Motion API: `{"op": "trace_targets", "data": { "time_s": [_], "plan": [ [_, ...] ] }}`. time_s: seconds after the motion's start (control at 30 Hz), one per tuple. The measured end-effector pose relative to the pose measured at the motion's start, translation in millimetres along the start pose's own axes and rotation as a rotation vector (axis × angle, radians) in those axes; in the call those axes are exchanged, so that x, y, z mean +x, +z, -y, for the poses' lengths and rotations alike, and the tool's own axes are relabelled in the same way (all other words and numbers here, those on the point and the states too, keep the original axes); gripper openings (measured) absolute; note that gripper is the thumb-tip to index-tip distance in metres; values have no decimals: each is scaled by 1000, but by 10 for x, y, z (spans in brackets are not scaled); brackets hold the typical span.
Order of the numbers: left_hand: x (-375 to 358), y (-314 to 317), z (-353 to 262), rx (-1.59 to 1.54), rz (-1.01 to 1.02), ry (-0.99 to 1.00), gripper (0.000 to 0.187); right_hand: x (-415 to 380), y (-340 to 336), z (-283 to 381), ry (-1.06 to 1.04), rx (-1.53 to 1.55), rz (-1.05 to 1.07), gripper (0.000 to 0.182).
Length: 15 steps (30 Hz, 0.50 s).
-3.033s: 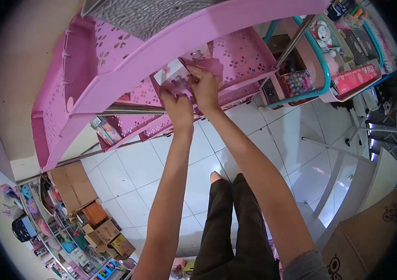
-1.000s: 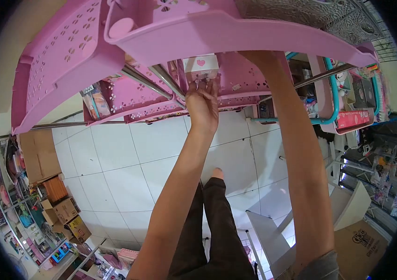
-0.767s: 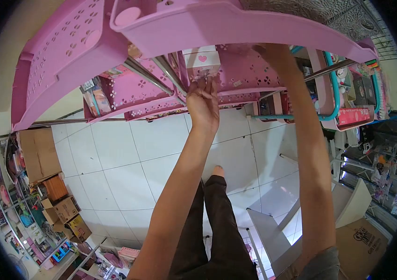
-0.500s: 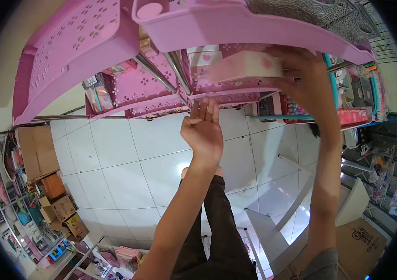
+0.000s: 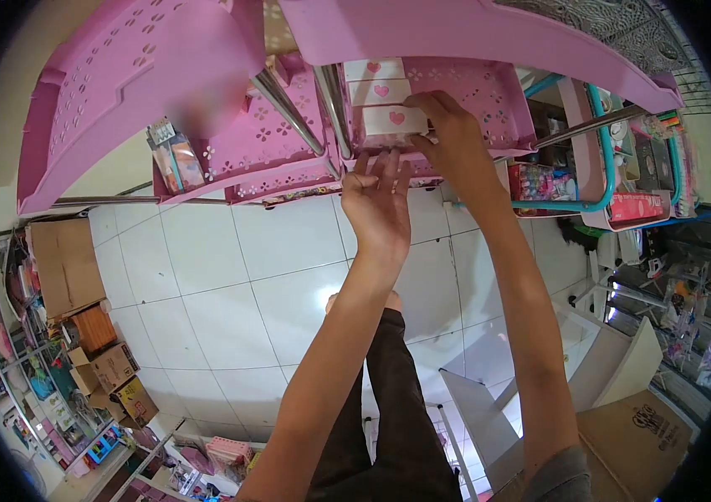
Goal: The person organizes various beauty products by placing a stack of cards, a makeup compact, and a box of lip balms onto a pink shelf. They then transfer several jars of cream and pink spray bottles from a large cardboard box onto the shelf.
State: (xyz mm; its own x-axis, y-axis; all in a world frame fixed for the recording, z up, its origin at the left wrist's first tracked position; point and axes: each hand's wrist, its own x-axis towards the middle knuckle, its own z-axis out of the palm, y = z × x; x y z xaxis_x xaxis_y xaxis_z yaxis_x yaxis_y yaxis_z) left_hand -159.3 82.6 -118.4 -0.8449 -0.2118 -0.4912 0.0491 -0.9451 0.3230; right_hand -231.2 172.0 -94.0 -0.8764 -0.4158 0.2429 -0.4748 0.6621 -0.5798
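In the head view, my right hand (image 5: 453,138) grips the right end of a white box with a pink heart (image 5: 394,120), fingers along its top edge and thumb at its lower corner. The box lies in a pink basket tray (image 5: 464,84) in front of two similar heart boxes (image 5: 381,90), in a row against the tray's left side. My left hand (image 5: 379,205) is open, palm up, with its fingertips at the tray's front rim just below the gripped box. Nothing lies on the left palm.
Metal poles (image 5: 333,109) stand between the pink trays. A packaged item (image 5: 176,159) sits in the left tray. To the right is a teal-framed rack (image 5: 606,151) with small goods. Cardboard boxes (image 5: 63,268) stand on the tiled floor at left.
My right hand has brought the heart box left and down, into line with the other boxes in the tray. My left hand has shifted slightly right, still palm up.
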Motion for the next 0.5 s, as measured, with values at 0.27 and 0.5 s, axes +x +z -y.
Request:
{"op": "trace_targets", "data": {
  "time_s": [0.27, 0.5],
  "plan": [
    [0, -39, 45, 127, -59, 113, 66, -114, 168, -50, 162, 435, -206, 37],
    [53, -56, 75, 173, -57, 112, 66, -360, 690, -341, 320, 542, -203, 45]
  ]
}}
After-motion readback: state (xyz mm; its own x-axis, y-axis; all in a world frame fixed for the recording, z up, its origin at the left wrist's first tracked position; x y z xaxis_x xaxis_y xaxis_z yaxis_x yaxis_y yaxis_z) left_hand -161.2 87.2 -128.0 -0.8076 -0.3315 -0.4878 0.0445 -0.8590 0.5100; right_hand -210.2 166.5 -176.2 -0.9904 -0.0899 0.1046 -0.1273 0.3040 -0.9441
